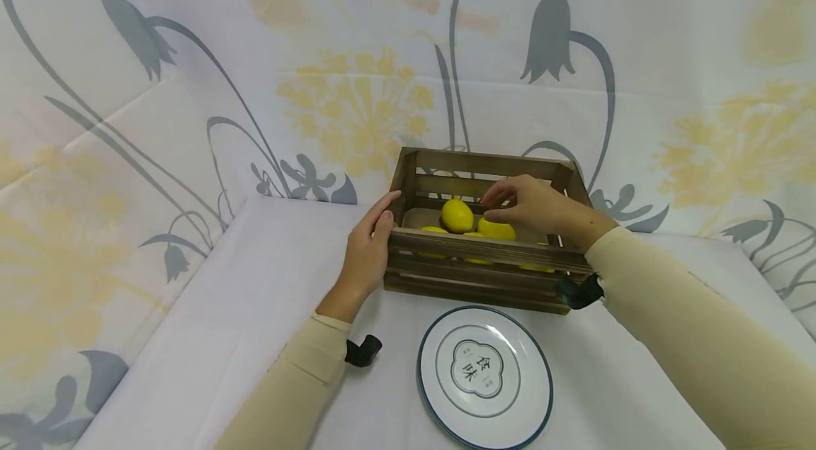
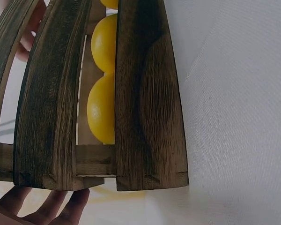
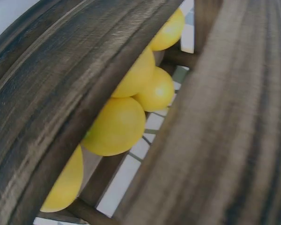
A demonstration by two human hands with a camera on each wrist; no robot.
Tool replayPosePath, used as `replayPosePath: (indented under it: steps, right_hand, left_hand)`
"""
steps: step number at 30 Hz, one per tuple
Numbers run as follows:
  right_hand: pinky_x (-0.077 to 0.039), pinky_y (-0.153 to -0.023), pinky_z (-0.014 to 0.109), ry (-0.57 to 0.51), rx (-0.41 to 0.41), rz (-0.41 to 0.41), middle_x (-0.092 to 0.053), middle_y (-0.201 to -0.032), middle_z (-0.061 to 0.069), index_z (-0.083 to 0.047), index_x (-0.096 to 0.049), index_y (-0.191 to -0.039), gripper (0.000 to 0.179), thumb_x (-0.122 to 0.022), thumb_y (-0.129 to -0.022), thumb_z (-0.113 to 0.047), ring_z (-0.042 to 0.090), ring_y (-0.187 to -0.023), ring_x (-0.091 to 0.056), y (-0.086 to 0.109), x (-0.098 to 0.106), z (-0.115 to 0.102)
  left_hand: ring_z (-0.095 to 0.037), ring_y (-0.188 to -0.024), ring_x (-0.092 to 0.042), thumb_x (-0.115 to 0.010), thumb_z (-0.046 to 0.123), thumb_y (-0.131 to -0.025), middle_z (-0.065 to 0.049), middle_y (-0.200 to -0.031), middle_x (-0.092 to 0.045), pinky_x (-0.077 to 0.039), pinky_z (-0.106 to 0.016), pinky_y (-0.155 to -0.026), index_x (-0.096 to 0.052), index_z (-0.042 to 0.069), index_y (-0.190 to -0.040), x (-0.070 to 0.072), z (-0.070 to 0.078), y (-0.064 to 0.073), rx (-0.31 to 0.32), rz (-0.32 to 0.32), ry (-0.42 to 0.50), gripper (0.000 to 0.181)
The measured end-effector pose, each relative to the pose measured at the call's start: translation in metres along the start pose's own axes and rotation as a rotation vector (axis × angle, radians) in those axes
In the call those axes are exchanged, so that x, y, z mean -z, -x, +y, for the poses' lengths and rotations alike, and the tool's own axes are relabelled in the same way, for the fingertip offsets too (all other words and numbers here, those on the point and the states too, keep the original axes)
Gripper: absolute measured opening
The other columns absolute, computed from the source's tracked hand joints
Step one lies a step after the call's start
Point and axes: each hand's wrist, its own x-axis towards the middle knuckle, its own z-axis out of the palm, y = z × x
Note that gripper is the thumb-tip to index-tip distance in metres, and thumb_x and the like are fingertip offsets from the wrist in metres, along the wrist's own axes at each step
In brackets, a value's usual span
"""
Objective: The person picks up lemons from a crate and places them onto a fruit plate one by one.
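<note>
Against the left end of a dark wooden slatted crate lies my left hand, its fingers along the outer side and its thumb by the front corner. Left wrist view: those fingers touch the end of the crate. Inside the crate are several yellow lemons, partly hidden by the front slats. My right hand reaches over the crate's right part, thumb and fingers apart just above a lemon. Right wrist view: lemons show between two slats; the hand itself is out of sight.
A white plate with a blue rim and printed characters lies in front of the crate on a white cloth. Behind the crate hangs a curtain with grey and yellow flower prints.
</note>
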Motion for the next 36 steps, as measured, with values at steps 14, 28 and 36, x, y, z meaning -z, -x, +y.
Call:
replayPosePath:
  steps: [14, 28, 36]
  right_hand:
    - [-0.055, -0.094, 0.045, -0.039, -0.021, -0.098, -0.064, -0.128, 0.02, 0.0, -0.063, -0.126, 0.037, -0.065, -0.096, -0.023, 0.034, -0.115, -0.062, -0.017, -0.012, 0.004]
    - [-0.056, -0.086, 0.041, 0.003, -0.048, -0.177, -0.067, -0.12, 0.019, -0.003, -0.067, -0.121, 0.032, -0.066, -0.095, -0.022, 0.031, -0.107, -0.065, -0.026, -0.024, 0.011]
    - [-0.056, -0.089, 0.043, 0.022, -0.09, -0.199, -0.068, -0.118, 0.02, -0.004, -0.068, -0.121, 0.033, -0.067, -0.095, -0.024, 0.031, -0.105, -0.066, -0.03, -0.026, 0.012]
  left_hand:
    - [-0.024, -0.115, -0.056, -0.035, 0.037, -0.107, -0.011, -0.128, -0.062, -0.042, -0.05, -0.106, -0.049, 0.032, -0.147, 0.0, -0.003, 0.0, 0.0, 0.008, 0.005, 0.043]
    - [-0.024, -0.115, -0.057, -0.035, 0.038, -0.107, -0.006, -0.137, -0.06, -0.045, -0.049, -0.102, -0.049, 0.034, -0.147, -0.001, -0.005, -0.001, -0.011, 0.013, -0.005, 0.042]
    - [-0.023, -0.113, -0.057, -0.035, 0.037, -0.107, -0.005, -0.132, -0.062, -0.045, -0.048, -0.102, -0.05, 0.033, -0.147, -0.001, -0.005, -0.001, -0.012, 0.019, -0.013, 0.042]
